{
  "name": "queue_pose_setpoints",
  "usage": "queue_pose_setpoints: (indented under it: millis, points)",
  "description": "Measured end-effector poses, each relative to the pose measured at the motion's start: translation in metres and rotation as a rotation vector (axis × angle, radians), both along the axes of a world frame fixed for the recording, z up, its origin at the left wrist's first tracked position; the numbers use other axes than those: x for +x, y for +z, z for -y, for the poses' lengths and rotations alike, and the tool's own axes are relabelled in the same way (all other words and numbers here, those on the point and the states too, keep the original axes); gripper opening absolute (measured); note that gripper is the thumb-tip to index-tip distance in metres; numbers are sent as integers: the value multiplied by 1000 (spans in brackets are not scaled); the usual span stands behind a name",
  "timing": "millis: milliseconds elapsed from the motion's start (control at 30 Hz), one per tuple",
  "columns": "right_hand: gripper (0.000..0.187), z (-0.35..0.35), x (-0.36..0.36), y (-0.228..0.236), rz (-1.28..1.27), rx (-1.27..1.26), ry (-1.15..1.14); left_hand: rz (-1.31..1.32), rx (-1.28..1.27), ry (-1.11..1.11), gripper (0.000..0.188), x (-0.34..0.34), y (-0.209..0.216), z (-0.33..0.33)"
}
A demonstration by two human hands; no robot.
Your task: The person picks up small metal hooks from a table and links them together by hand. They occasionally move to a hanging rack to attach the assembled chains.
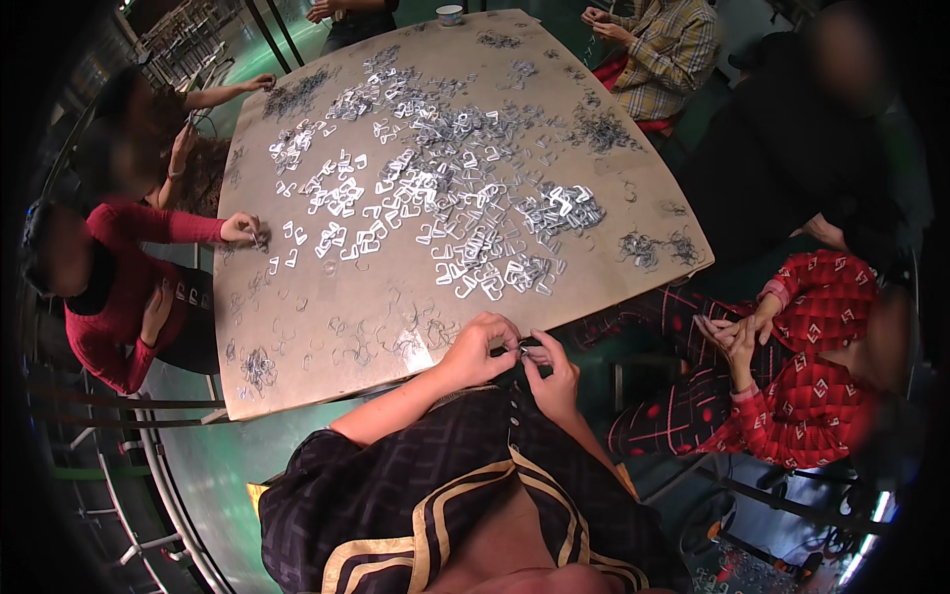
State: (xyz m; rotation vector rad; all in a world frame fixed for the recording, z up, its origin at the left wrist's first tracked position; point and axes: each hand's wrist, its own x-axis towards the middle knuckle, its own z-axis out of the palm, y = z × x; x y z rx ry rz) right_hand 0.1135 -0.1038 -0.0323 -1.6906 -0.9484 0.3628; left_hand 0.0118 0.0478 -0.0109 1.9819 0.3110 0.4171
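Just past the near table edge, my left hand (480,348) and my right hand (550,368) meet fingertip to fingertip. Both are closed in a pinch around a small metal piece (523,348), too small to make out its exact kind. On the table (594,287) ahead lies a wide spread of silver hook-shaped metal pieces (485,252), open on one side. Thin bent wire pieces (426,327) are scattered close to my left hand, beside a bright patch of reflected light.
Loose wire heaps (259,368) lie along the table's edges, another heap (641,249) at the right. A small cup (449,15) stands at the far edge. Several people sit around; one in a red top (139,277) reaches onto the table, one in red quilted clothing (821,297) sits close right.
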Motion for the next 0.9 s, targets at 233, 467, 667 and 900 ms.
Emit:
queue_pose_setpoints:
  millis: [233,467,667,900]
  points:
    - [41,3,7,-1,23,-23,48,28,-238,1,10,1,-15,15]
    - [23,-7,39,-17,194,85,-116,197,-279,-72,12,-2,-11,16]
    - [34,-66,83,-77,544,-310,-159,239,-63,-68,15,-7,-12,18]
    - [26,-80,113,-94,873,-372,40,228,-44,-21,16,-16,-22,25]
